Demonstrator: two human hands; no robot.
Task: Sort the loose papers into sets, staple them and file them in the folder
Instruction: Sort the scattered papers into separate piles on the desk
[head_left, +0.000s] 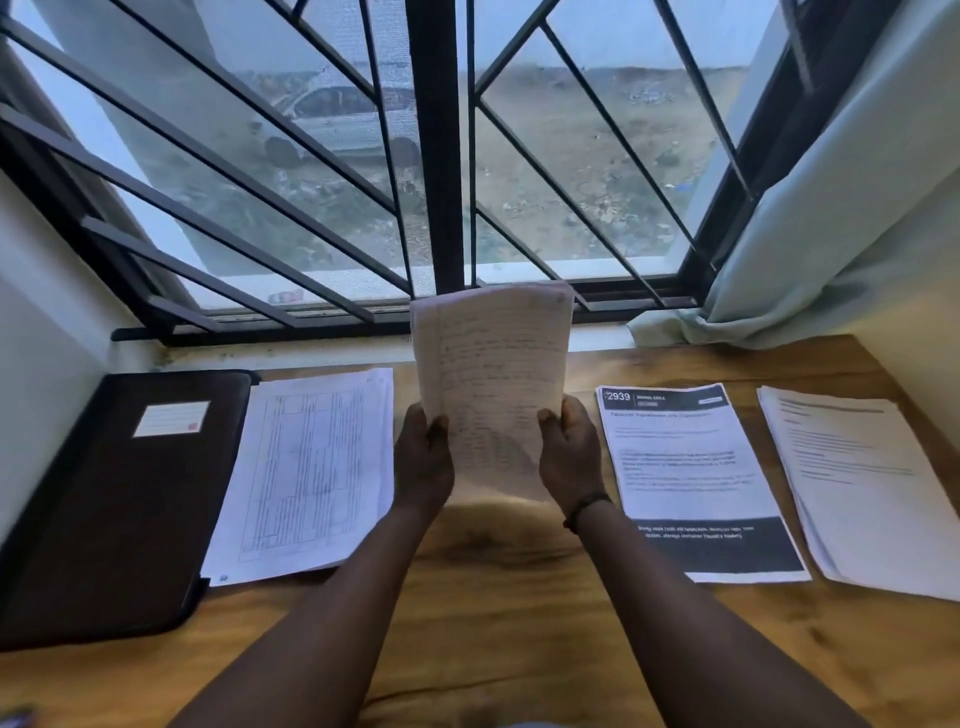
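Note:
A set of handwritten sheets (493, 364) stands upright above the middle of the wooden table (493, 597). My left hand (423, 462) grips its lower left edge and my right hand (569, 457) grips its lower right edge, thumbs on the front. A dark zipped folder (114, 509) with a white label lies closed at the far left. Beside it lies a stack of table-printed pages (306, 473). Right of my hands lies a printed set with black header and footer bands (696, 478). A further stack of printed text pages (862, 483) lies at the far right.
A barred window (436, 156) runs along the back of the table, with a sill below it. A pale curtain (831, 218) hangs at the right and bunches on the sill. A white wall closes the left side.

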